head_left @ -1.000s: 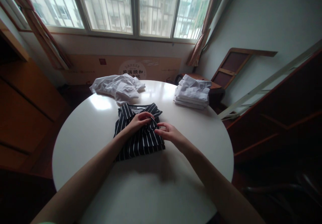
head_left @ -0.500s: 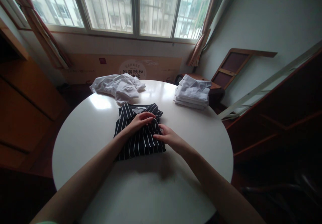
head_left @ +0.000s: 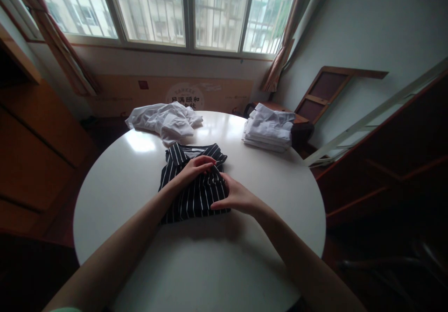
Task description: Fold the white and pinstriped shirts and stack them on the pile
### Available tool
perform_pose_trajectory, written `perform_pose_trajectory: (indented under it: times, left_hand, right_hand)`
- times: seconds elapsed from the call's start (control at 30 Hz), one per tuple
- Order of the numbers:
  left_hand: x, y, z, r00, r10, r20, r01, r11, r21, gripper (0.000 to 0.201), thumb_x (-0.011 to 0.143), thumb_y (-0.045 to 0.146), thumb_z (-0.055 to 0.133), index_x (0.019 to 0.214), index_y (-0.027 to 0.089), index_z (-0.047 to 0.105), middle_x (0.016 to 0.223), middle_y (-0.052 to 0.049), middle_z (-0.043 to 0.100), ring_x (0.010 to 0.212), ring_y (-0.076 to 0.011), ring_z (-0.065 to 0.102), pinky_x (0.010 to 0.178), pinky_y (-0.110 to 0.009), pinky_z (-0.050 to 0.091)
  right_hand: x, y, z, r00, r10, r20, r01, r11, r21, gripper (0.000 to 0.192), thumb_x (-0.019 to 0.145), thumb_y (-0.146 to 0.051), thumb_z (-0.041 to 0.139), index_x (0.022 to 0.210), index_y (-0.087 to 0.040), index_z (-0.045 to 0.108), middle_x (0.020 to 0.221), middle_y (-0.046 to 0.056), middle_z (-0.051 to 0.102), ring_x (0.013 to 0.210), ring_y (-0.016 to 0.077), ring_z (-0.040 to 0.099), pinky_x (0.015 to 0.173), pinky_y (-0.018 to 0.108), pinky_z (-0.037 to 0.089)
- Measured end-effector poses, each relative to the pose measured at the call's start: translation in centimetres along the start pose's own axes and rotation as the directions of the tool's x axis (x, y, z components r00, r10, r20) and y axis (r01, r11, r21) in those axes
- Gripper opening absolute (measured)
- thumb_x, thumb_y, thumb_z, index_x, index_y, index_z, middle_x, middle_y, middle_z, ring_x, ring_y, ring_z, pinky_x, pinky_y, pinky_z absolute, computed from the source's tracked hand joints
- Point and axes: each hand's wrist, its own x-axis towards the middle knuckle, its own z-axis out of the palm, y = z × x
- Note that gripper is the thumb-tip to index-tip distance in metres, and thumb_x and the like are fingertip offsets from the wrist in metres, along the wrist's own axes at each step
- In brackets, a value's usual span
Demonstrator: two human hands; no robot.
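Left hand [head_left: 194, 168] presses flat, fingers together, on the striped shirt [head_left: 192, 195]; right hand [head_left: 236, 196] lies spread on its right edge; even pressure would keep folds crisp.

The right hand [head_left: 238, 196] covers the lower right corner of the striped shirt [head_left: 192, 188], and its fingertips are hidden against the cloth; the left hand [head_left: 194, 167] hides the fold beneath it. Both forearms are cut off at the bottom edge. The print on the cardboard [head_left: 184, 98] is too small to read
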Motion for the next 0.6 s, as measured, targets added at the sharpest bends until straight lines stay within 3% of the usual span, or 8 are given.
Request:
perform_pose_trajectory:
  times: [0.1,0.17,0.37,0.47,0.6]
  left_hand:
    - [0.0,0.0,0.0,1.000,-0.008,-0.003,0.008,1.000,0.000,0.028,0.075,0.036,0.054,0.095,0.018,0.060,0.099,-0.006,0.062,0.087,-0.0158,0.056,0.072,-0.027,0.045]
    - [0.0,0.1,0.0,1.000,-0.014,-0.007,0.014,1.000,0.012,0.029,0.074,0.035,0.055,0.096,0.017,0.060,0.097,-0.006,0.062,0.086,-0.0155,0.056,0.075,-0.028,0.045]
    - [0.1,-0.2,-0.2,1.000,-0.004,-0.025,0.005,1.000,0.025,0.028,0.074,0.036,0.055,0.095,0.017,0.060,0.097,-0.005,0.062,0.090,-0.0157,0.055,0.080,-0.029,0.043]
    - [0.1,-0.1,-0.1,1.000,-0.014,-0.024,0.014,1.000,0.007,0.029,0.074,0.036,0.055,0.095,0.017,0.060,0.096,-0.005,0.062,0.088,-0.0160,0.056,0.077,-0.030,0.044]
    - [0.0,0.3,0.1,1.000,-0.008,-0.015,0.008,1.000,-0.006,0.029,0.073,0.036,0.055,0.094,0.016,0.061,0.093,-0.005,0.061,0.083,-0.0147,0.055,0.071,-0.028,0.045]
  right_hand:
    - [0.3,0.3,0.2,0.998,0.015,-0.065,-0.011,0.999,0.053,0.073,0.049,-0.031,0.077,0.114,-0.023,0.044,0.117,0.007,0.048,0.110,0.0273,0.044,0.095,0.047,0.035]
    - [0.5,0.3,0.7,0.995,0.056,-0.082,-0.040,0.983,0.181,0.073,0.049,-0.026,0.077,0.114,-0.022,0.043,0.111,0.007,0.051,0.105,0.0254,0.048,0.090,0.043,0.042]
    - [0.9,0.1,1.7,0.984,0.168,-0.066,-0.111,0.849,0.516,0.072,0.050,-0.016,0.074,0.113,-0.021,0.038,0.093,0.003,0.057,0.087,0.0190,0.057,0.075,0.035,0.049]
    - [0.9,0.1,1.5,0.980,0.192,-0.042,-0.141,0.834,0.533,0.064,0.051,-0.015,0.074,0.106,-0.020,0.042,0.092,0.003,0.057,0.084,0.0179,0.058,0.073,0.033,0.049]
    - [0.8,0.0,1.1,0.950,0.298,-0.092,-0.235,0.877,0.418,0.046,0.058,-0.022,0.070,0.098,-0.019,0.047,0.083,0.003,0.057,0.074,0.0158,0.057,0.064,0.030,0.048]
